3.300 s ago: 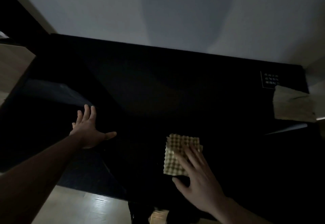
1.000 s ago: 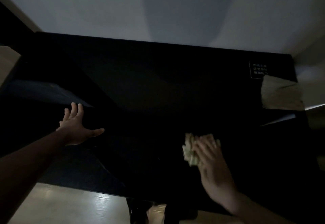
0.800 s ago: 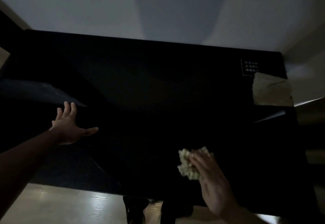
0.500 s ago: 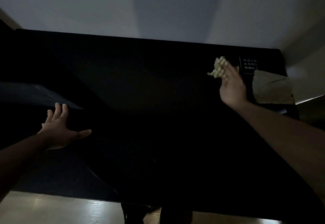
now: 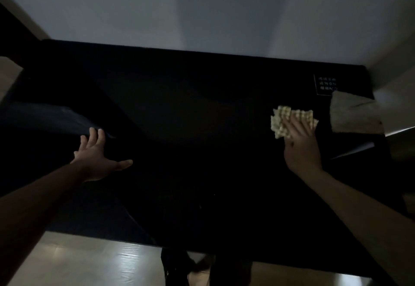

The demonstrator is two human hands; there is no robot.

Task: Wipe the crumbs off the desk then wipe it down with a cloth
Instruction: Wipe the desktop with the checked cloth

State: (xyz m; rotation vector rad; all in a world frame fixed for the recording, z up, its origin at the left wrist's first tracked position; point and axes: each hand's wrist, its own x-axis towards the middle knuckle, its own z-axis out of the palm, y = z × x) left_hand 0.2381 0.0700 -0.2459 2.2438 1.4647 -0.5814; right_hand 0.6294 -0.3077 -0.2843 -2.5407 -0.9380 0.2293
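Toward the far right corner of the desk (image 5: 202, 110), my right hand (image 5: 302, 144) lies flat on the checked cloth (image 5: 289, 120), fingers (image 5: 296, 124) straight and pressing it down onto the dark top rather than curling round it. That cloth is bunched, its left and far edges sticking out from under my fingers. Just beyond it, at the right edge, sits a pale folded cloth (image 5: 352, 115), with a small printed label (image 5: 326, 84) on the desk surface next to it.

Over at the left side of the desk my left hand (image 5: 98, 157) is spread, fingers straight and thumb out, holding nothing. It looks planted on the top as a brace, though in this dim light I cannot be sure it touches.

I judge this to be the wipe-down, working the right portion of the desk. To do it well I should keep my palm and fingers flat so the whole cloth bears on the surface, not only the fingertips. Strokes want to overlap and run from the far edge back toward the near edge, so nothing is skipped. The bunched cloth covers less than it could; spreading it would help. Near the right edge I must steer clear of the pale folded cloth so I don't drag it along. Any crumbs are too hard to make out on this black surface.
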